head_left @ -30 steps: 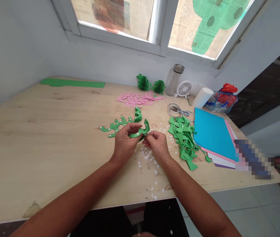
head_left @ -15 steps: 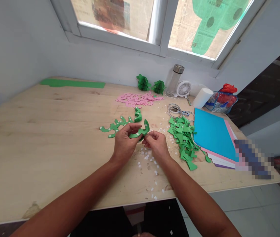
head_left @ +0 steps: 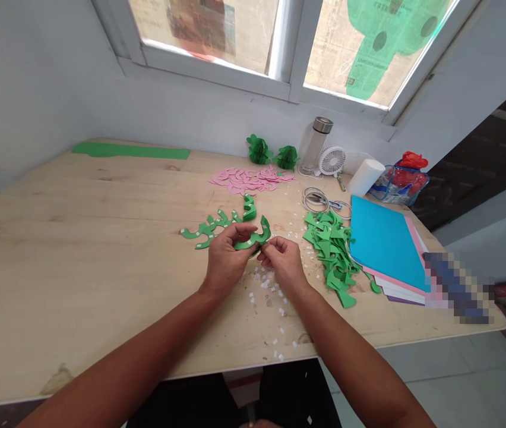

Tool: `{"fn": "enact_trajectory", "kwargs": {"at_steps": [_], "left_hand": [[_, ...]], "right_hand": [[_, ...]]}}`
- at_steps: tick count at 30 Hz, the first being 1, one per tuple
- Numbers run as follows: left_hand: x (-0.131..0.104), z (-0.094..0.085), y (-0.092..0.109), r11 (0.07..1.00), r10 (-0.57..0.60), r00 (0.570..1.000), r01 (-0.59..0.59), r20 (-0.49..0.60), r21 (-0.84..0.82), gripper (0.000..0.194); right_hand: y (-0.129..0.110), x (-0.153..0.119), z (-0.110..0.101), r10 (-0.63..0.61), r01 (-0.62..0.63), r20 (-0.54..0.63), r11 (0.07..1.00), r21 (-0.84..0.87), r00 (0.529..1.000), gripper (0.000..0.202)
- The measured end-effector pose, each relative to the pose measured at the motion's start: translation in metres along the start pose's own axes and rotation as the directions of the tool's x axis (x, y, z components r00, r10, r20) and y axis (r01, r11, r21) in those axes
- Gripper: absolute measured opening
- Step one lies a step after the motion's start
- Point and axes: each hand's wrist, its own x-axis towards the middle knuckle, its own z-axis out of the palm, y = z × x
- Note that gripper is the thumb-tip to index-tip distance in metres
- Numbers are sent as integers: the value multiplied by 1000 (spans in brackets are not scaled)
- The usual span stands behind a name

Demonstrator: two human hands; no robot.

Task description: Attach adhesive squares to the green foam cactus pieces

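— Wooden table (head_left: pixel 79 249) under the window; where is our green cutout (head_left: pixel 255 235)?
— Just above the tabletop: our left hand (head_left: pixel 225 258) pinches it, our right hand (head_left: pixel 282 258) fingers pressed at its end.

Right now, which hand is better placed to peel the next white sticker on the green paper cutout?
Right. The left hand grips the green paper cutout, while the right hand pinches at its end.
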Motion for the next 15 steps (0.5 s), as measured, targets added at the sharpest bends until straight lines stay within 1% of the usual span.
{"fn": "enact_trajectory", "kwargs": {"at_steps": [7, 15], "left_hand": [[0, 1, -2, 1000, -3, 1000, 3, -3, 20, 24], [5, 0, -6, 978, -93, 996, 94, 14, -188, 29]], "right_hand": [[2, 1, -1, 9, -9, -8, 999, 32, 1000, 7], [0, 0, 0, -18, 17, 18, 998, 54, 1000, 9]]}}
